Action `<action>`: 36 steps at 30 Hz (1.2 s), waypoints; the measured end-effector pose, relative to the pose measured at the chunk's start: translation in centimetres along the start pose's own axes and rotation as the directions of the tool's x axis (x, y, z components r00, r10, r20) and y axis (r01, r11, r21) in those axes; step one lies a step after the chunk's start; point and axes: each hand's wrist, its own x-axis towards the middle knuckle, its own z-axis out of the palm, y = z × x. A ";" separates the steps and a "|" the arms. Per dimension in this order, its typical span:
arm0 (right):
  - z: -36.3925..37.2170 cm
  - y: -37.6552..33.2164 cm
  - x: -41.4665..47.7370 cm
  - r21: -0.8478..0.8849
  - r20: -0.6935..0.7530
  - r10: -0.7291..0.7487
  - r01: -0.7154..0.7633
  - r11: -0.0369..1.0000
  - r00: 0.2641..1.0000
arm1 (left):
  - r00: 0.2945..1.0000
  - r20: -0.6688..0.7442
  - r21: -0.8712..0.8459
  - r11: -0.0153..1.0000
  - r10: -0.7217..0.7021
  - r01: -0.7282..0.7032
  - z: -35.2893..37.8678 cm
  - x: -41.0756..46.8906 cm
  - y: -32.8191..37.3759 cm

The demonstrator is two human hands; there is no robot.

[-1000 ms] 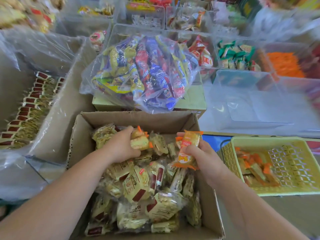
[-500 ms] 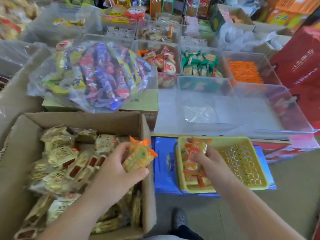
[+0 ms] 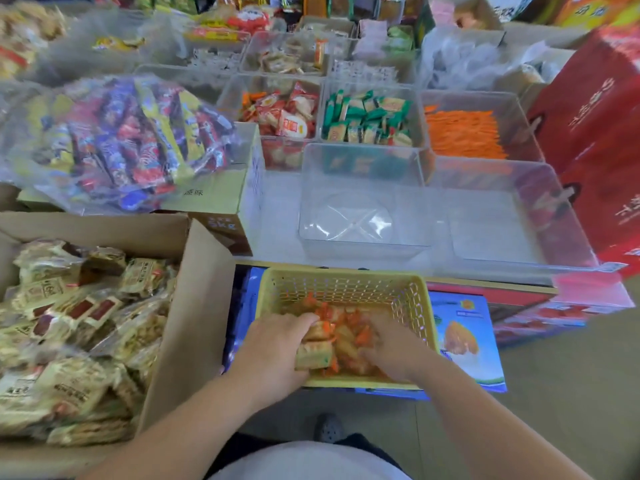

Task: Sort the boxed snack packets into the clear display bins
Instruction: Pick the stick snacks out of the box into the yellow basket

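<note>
Orange-trimmed packet [image 3: 313, 355], lower centre, gripped in the curled fingers of the left hand [image 3: 273, 351] and pressed onto the heap of like packets in the yellow basket [image 3: 343, 275]. The right hand [image 3: 391, 351] lies just beside it on the same heap. It is motion-blurred, its fingers pointing down among the packets, and whether they hold one or have let go cannot be told. Half a second earlier the left hand carried its packet over the box wall while the right held one above the basket; a second earlier both hands were in the box. Both have thus crossed over and come down, so this pair appears to be at the point of delivery, with release the likely next step. The box [image 3: 194, 306], at left of frame, is heaped with beige packets [image 3: 79, 323], so the picking-out seems far from finished. The near bin [image 3: 363, 202], mid-frame behind the basket, has received none of this heap. The far bins [image 3: 367, 119] above it hold red, green and orange goods. The basket therefore looks like a staging stop, and transfer to a bin is not yet done.
</note>
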 end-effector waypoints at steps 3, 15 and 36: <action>0.0 0.9 0.0 -0.040 0.013 0.006 -0.006 0.999 1.000 | 0.998 0.055 0.034 0.999 0.012 -0.014 0.7 1.0 0.4; 1.9 -8.2 0.2 0.086 -0.284 -0.337 0.374 0.923 0.898 | 0.898 -0.423 -0.003 0.991 -0.119 0.130 -4.7 -6.2 -4.8; 18.4 -35.3 7.9 -0.166 0.006 -0.338 0.334 0.928 0.941 | 0.797 -0.138 -0.318 0.789 -0.588 0.527 -13.1 -5.7 -43.6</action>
